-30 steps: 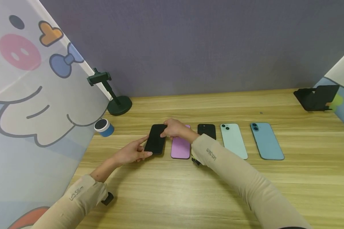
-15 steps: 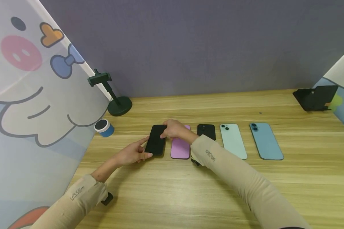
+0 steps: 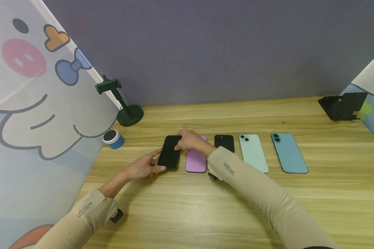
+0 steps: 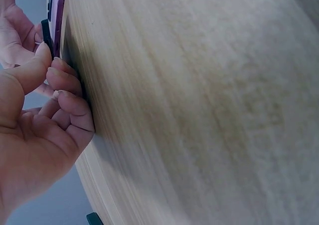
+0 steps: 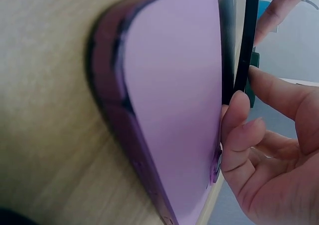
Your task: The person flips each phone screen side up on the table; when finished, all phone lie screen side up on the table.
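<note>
A black phone (image 3: 169,154), dark flat face up, is pinched by both hands at the left end of a row of phones. My left hand (image 3: 143,167) grips its lower left corner, thumb on top. At the upper right edge, my right hand (image 3: 190,140) pinches it between thumb and fingers. In the right wrist view the black phone (image 5: 247,35) looks tilted up beside a pink phone (image 5: 174,85). My right forearm crosses above the pink phone (image 3: 196,162) and partly covers a second black phone (image 3: 224,141). In the left wrist view, my left hand's (image 4: 45,120) fingers curl under the edge.
Farther right lie a pale green phone (image 3: 254,154) and a blue phone (image 3: 290,154), backs up. A dark green stand (image 3: 129,114) and a blue-and-white jar (image 3: 113,139) stand at left. A black folding stand (image 3: 344,107) is at back right, near the grey partition (image 3: 218,52).
</note>
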Motion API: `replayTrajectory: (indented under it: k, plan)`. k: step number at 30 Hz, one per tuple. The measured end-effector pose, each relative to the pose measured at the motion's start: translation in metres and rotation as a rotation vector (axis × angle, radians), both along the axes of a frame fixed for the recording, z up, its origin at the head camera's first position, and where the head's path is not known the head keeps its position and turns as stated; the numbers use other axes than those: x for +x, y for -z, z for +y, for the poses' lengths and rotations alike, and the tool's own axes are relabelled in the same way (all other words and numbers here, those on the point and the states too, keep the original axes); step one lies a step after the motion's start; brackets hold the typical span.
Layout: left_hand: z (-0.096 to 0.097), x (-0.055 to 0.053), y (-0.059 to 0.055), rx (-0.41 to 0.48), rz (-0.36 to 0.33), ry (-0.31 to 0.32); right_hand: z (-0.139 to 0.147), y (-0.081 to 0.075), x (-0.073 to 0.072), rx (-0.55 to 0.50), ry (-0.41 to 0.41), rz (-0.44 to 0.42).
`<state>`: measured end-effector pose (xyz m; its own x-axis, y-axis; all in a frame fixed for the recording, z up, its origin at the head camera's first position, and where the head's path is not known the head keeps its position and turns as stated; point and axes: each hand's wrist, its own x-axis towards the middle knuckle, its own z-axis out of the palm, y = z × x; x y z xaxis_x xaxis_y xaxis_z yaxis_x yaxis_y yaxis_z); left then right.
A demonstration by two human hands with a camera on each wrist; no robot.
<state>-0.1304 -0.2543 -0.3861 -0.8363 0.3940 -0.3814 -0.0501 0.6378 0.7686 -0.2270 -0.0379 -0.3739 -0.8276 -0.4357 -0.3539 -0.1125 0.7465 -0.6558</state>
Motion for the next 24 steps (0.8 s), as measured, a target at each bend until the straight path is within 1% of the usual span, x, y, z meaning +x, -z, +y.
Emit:
replayTrajectory:
  k: [10,13,17,19,22,24]
  plan:
    - [-0.001,0.0,0.0,-0.002,-0.023,0.002,0.001,-0.003,0.0,0.028,-0.02,0.004]
    - [0.0,0.0,-0.002,-0.011,-0.027,0.005,0.0,-0.002,0.002,0.045,-0.046,0.042]
    - [0.004,0.0,-0.005,-0.051,-0.04,0.0,-0.001,-0.001,0.004,0.102,-0.086,0.128]
    - [0.007,0.0,-0.006,-0.078,-0.045,-0.01,-0.002,0.0,0.004,0.125,-0.093,0.148]
    - [0.011,0.0,-0.006,-0.152,-0.004,-0.018,-0.003,0.0,0.003,0.142,-0.105,0.138]
    - [0.013,0.001,-0.005,-0.216,0.045,-0.011,-0.002,-0.002,0.002,0.154,-0.12,0.13]
